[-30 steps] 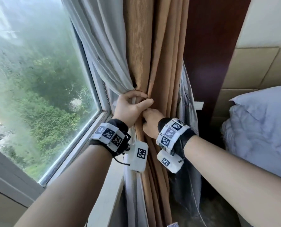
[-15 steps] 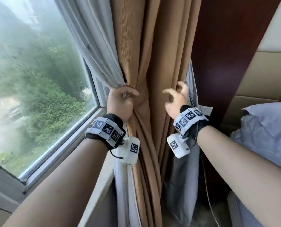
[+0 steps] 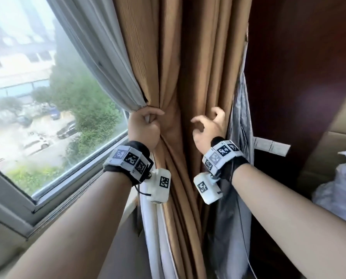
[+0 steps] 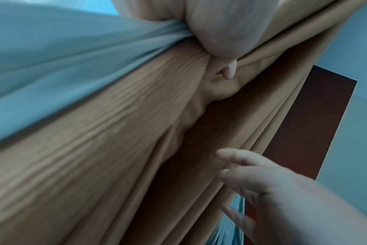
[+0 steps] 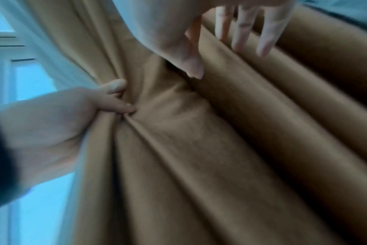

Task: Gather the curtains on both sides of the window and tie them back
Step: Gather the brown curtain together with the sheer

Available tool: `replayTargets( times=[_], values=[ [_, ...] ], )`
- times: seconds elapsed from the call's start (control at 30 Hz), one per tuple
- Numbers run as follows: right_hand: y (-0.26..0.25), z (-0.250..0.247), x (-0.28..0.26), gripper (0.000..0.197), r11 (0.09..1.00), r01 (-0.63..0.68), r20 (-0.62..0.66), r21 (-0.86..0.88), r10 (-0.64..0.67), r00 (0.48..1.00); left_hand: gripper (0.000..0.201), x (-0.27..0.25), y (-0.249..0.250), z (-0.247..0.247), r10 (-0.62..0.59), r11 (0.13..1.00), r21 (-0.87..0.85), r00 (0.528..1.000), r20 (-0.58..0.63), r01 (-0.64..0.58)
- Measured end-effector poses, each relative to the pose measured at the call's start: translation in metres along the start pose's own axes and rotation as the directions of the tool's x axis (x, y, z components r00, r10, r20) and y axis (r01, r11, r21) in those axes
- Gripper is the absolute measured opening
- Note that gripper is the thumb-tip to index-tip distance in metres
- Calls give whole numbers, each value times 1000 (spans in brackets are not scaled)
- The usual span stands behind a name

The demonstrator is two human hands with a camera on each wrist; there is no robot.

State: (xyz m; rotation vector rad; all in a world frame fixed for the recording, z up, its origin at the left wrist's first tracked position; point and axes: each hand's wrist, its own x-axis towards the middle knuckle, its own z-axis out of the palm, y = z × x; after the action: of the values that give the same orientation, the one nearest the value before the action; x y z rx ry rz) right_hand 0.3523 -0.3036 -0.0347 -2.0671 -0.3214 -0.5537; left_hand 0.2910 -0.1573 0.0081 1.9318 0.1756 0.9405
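A tan curtain hangs in folds right of the window, with a pale grey sheer curtain on its window side. My left hand grips the sheer and the tan curtain's left folds, bunched in its fist. My right hand is just right of it, fingers loosely curled and spread against the tan folds, holding nothing. In the right wrist view its fingertips touch the cloth. A silvery grey lining hangs behind the right hand.
The window and its sill lie to the left. A dark red-brown panel stands right of the curtains, with a white label on it. White bedding sits at the far right.
A second ago both hands gripped the curtain close together. My right hand has let go and moved right, fingers spreading. The left hand keeps its grip; the view has risen.
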Motion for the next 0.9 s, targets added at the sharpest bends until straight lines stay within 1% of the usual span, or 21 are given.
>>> replayTargets(
  times=[0.07,0.1,0.13,0.17,0.2,0.27,0.3,0.33,0.4,0.43,0.5,0.53,0.57,0.63,0.67,0.7,0.77,0.83,0.9],
  values=[
    [9,-8,11,18,998,-51,90,-33,54,995,38,-5,3,2,-11,1000,-7,1000,-11,11],
    [11,-10,16,13,998,-66,115,-23,68,991,39,-6,5,2,-17,1000,-14,1000,-11,17],
    [11,-12,18,7,996,-84,109,5,83,991,40,-8,6,2,-23,1000,-15,1000,-12,23],
    [9,-13,20,11,994,-108,78,25,106,991,40,-9,7,3,-24,1000,-21,1000,-12,24],
    [8,-13,22,20,989,-141,55,40,139,989,40,-10,8,3,-27,999,-25,1000,-10,27],
    [6,-8,28,31,979,-204,80,9,202,976,39,-11,11,4,-24,999,-22,1000,-8,23],
    [4,-7,29,34,976,-212,113,-51,217,970,39,-11,10,6,-15,1000,-22,1000,-3,15],
    [4,-4,32,35,973,-205,128,-102,217,968,39,-12,11,6,-20,1000,-24,1000,5,20],
    [2,-3,33,24,963,-201,125,-177,225,966,38,-15,13,5,-39,999,-24,999,16,39],
    [0,-8,31,22,959,-195,123,-204,223,967,38,-15,12,6,-35,999,-33,999,21,36],
    [1,-16,29,23,966,-178,138,-187,205,969,38,-13,12,9,-25,999,-48,1000,18,26],
    [-1,-15,22,23,977,-125,146,-171,151,978,38,-9,9,5,-11,998,-63,1000,29,13],
    [-13,-25,8,23,978,-79,139,-195,107,984,39,-5,10,0,3,993,-114,996,88,7],
    [-21,-30,-10,31,990,54,239,-127,-23,971,41,-4,9,4,2,995,-104,997,82,7],
    [-27,-28,-22,34,988,118,290,-102,-84,953,42,-2,9,4,-7,994,-106,997,83,16],
    [-38,-19,-39,34,984,143,331,-102,-102,938,42,-3,7,-6,-15,994,-108,994,109,27],
    [-49,-11,-51,34,985,160,396,-61,-123,910,39,-4,5,-8,-27,994,-107,993,113,39],
    [-54,-9,-50,35,992,112,409,-58,-79,909,36,-7,9,-9,-30,992,-120,991,132,46],
    [-59,-8,-47,40,994,80,424,-79,-40,905,32,-12,14,-11,-8,983,-176,977,213,46]
  ],
)
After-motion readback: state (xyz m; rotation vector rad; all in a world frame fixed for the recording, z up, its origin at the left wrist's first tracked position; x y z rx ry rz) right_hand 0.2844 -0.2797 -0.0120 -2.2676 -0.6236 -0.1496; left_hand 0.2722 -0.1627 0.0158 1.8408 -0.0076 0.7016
